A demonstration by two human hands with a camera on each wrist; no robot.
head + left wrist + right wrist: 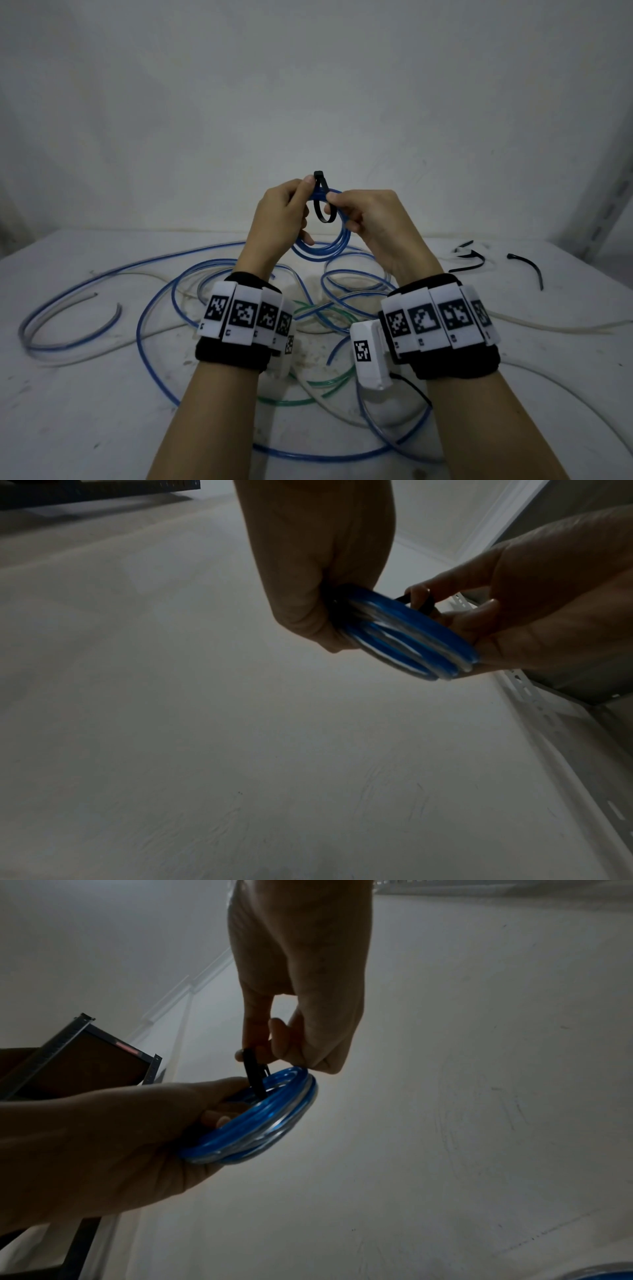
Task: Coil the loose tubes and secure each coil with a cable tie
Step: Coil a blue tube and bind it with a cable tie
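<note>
No words, brands or numbers can be read anywhere. The white tags on the left wristband (246, 317) and the right wristband (440, 317) bear only black-and-white square code patterns; the tiny marks beneath them are too small to make out.

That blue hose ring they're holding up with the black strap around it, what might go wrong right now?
The black cable tie hangs in a slack loop round the blue coil, so the turns may spring apart if either hand eases off before it is cinched. The left hand and right hand crowd one spot, so the tie might slip from the fingers. If dropped, the coil would likely land among the loose tubes on the table and could tangle.
</note>
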